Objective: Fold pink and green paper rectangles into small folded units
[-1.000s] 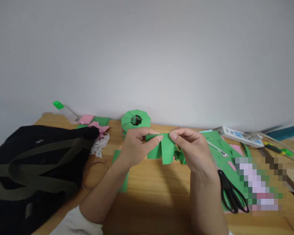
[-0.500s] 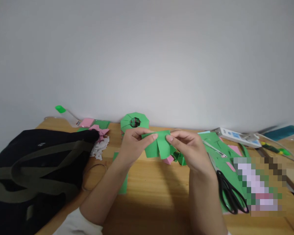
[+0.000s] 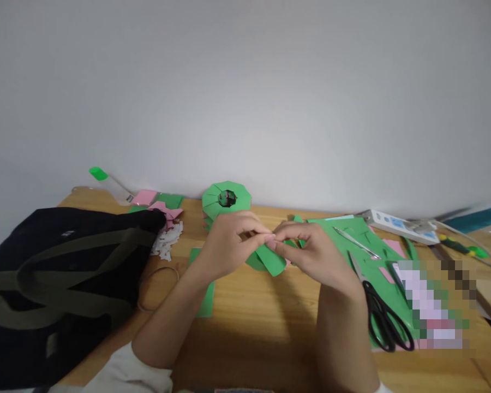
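Note:
A small piece of green paper [image 3: 272, 260] is pinched between my two hands above the middle of the table. My left hand [image 3: 237, 243] grips its upper left edge with thumb and fingers closed. Right beside it, my right hand [image 3: 306, 248] pinches the upper right edge, and the fingertips of both hands meet. The fingers hide the top of the paper, while its lower part hangs below them. Just behind my left hand stands a round green folded-paper piece [image 3: 210, 201] with a hole in its centre.
Black-handled scissors [image 3: 387, 322] and tweezers [image 3: 358, 243] lie on a green sheet at right, near a power strip [image 3: 401, 226]. A dark bag [image 3: 77, 295] covers the left side. A green strip [image 3: 205, 300], pink folded paper [image 3: 167, 212] and a string loop [image 3: 147, 308] lie nearby.
My hands have drawn together until their fingertips touch. The green paper, earlier spread between them with a slit showing, is now turned at a slant and mostly covered by the fingers.

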`<state>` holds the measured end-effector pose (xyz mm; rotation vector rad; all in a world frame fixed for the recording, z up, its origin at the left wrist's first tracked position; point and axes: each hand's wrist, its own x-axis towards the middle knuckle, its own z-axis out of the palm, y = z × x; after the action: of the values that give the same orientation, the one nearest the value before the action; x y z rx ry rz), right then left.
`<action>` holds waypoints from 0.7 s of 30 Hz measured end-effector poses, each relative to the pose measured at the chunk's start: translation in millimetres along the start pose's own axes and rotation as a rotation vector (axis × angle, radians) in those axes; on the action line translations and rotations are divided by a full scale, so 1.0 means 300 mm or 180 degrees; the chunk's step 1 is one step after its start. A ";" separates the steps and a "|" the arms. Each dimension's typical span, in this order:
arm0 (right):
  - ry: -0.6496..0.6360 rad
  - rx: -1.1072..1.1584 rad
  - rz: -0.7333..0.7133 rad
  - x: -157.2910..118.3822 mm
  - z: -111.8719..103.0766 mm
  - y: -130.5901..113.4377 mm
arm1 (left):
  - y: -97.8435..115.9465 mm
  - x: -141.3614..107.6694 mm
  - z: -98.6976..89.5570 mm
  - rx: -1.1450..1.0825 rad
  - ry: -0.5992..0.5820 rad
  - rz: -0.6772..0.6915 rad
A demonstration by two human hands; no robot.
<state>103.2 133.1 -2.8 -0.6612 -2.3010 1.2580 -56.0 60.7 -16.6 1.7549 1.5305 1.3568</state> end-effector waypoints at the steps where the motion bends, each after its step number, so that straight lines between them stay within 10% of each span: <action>1: -0.0005 -0.0009 0.0028 -0.001 -0.002 -0.002 | -0.002 0.001 -0.004 0.0012 0.0041 0.0016; 7: 0.0068 -0.0174 0.0327 -0.026 -0.053 -0.001 | -0.024 0.005 -0.050 -0.0346 0.0961 -0.0197; 11: 0.0886 0.0050 0.0408 -0.037 -0.067 0.017 | -0.041 0.006 -0.070 -0.0930 0.1831 -0.0657; 21: 0.1033 0.1431 0.0722 0.001 0.035 0.004 | -0.015 0.010 -0.027 -0.1893 0.1058 -0.1225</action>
<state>97.2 127.1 -8.9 -0.8981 -1.6426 1.5702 -65.6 62.8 -15.9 0.8624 1.3328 1.7165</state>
